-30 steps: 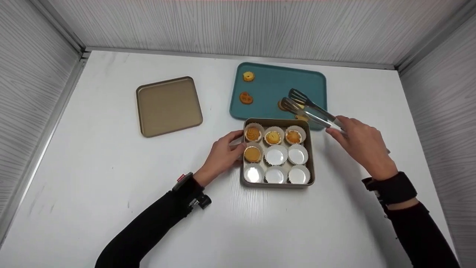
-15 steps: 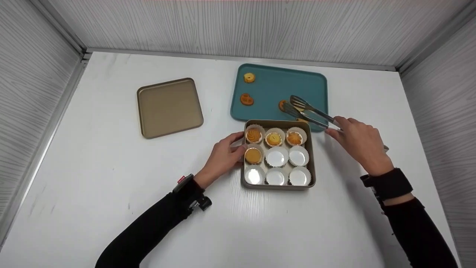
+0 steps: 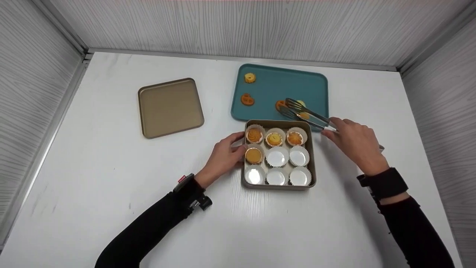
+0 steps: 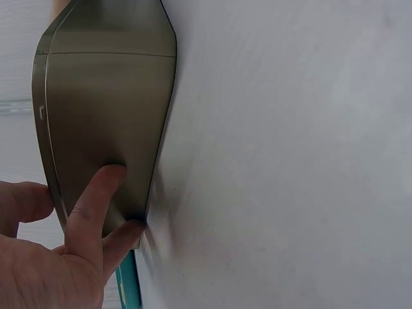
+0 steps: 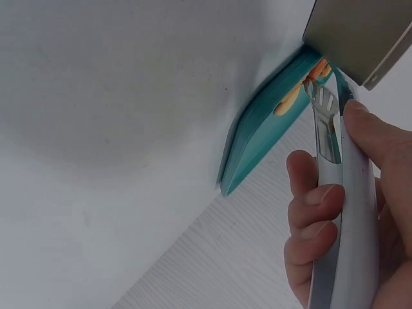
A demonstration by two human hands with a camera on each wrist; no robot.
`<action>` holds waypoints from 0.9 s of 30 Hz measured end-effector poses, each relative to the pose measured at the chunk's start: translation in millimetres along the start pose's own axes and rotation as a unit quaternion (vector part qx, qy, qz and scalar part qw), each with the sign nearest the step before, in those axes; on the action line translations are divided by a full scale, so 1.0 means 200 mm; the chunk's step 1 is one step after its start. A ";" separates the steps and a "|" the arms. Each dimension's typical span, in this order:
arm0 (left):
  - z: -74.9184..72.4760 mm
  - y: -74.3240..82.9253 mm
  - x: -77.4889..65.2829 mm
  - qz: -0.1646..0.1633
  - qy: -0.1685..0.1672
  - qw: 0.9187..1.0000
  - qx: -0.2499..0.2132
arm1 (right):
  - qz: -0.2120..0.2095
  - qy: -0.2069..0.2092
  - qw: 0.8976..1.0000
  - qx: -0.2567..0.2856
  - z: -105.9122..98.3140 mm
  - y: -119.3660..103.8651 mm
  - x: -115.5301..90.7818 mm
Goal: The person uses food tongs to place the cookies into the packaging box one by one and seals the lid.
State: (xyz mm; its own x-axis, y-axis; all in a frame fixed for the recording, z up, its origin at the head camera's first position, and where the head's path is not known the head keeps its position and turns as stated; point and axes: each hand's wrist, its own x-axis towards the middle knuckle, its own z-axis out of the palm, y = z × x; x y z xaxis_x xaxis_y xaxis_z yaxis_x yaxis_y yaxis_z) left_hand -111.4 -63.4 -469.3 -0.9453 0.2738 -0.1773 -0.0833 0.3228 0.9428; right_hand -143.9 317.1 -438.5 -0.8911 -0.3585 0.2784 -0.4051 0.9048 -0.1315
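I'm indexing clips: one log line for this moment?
left hand: holds tin; right hand: grips tongs; tong heads: over teal tray; filled cups: four

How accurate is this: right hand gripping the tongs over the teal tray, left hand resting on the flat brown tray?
Not quite: the left hand is on the tin with the fluted cups, not the flat brown tray, as the head view shows. The right hand does grip the tongs over the teal tray.
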 end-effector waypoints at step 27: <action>0.00 0.00 0.00 -0.007 -0.008 1.000 -0.028 | 0.009 0.000 1.000 0.016 0.12 0.00 0.10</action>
State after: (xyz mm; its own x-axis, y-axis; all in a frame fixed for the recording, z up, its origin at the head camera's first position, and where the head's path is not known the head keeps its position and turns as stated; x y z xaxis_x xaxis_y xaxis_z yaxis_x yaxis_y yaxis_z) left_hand -111.2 -63.4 -469.5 -0.9389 0.2844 -0.1938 -0.1135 0.2756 0.9545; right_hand -166.3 304.9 -456.6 -0.8981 -0.3421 0.2765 -0.3954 0.9032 -0.1670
